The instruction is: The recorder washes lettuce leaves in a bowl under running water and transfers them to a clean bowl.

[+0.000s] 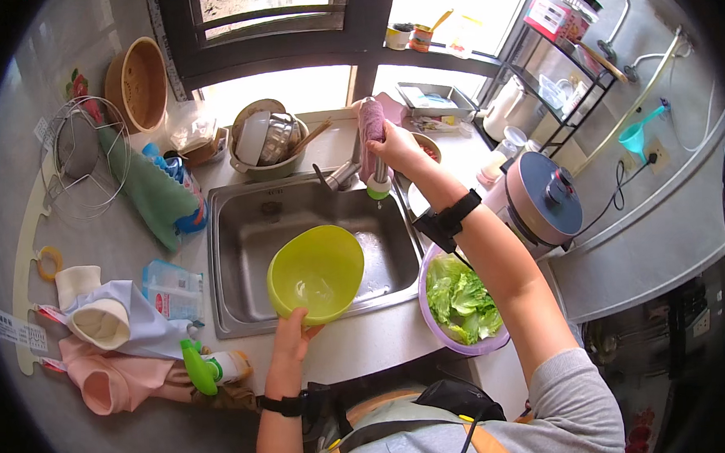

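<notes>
My left hand [297, 333] grips the near rim of a yellow-green plastic bowl [316, 275], tilted above the stainless steel sink [229, 258]. The inside of the bowl shows no food. My right hand [392, 144] is closed around a pink cloth [371, 127] at the upper part of the faucet [342, 175]. Below that hand, the green-tipped spout [378, 189] points down into the sink, with what looks like a drop of water under it. Lettuce leaves [461, 298] fill a purple basin [429, 321] at the right of the sink.
Stacked bowls in a pot [267, 164] stand behind the sink. A pink cooker with a blue lid [542, 198] and a black wire rack [559, 108] are at the right. Left are a green spray bottle [201, 367], hanging gloves [121, 313] and a blue-capped bottle [192, 204].
</notes>
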Demonstrator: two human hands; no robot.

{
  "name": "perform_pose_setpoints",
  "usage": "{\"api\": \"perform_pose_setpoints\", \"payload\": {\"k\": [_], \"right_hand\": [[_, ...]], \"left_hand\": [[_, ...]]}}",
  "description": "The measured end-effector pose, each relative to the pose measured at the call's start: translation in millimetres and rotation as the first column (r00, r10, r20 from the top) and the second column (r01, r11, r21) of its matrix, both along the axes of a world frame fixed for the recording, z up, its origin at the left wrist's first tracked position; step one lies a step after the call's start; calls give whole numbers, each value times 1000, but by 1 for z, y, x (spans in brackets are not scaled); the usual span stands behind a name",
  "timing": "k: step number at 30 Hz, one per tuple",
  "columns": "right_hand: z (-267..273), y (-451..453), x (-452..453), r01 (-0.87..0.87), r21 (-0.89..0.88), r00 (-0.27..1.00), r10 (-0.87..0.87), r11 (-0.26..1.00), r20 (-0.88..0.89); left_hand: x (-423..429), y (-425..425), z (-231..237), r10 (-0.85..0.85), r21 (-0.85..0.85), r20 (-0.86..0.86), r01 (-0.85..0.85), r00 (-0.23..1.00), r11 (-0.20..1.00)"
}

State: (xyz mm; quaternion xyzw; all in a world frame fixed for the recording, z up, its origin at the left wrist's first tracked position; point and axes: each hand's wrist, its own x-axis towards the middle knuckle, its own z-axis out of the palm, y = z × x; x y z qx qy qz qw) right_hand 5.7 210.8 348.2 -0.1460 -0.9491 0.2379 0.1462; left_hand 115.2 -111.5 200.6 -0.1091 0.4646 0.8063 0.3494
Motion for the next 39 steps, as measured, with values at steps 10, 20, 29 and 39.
{"api": "perform_pose_setpoints", "payload": {"k": [10, 20, 29, 39], "right_hand": [[10, -39, -54, -82, -14, 986, 83, 997, 147], [-106, 0, -49, -470, 153, 855, 405, 869, 325], [-192, 0, -133, -424, -37, 878, 421, 905, 227], [-234, -12, -145, -606, 84, 790, 587, 791, 176]], "left_hand": [[-45, 34, -2, 35, 22, -45, -34, 998, 999], [-70, 33, -12, 115, 81, 8, -116, 993, 990], [-74, 31, -14, 185, 31, -3, -185, 983, 982], [-76, 22, -27, 211, -14, -3, -211, 978, 977]]}}
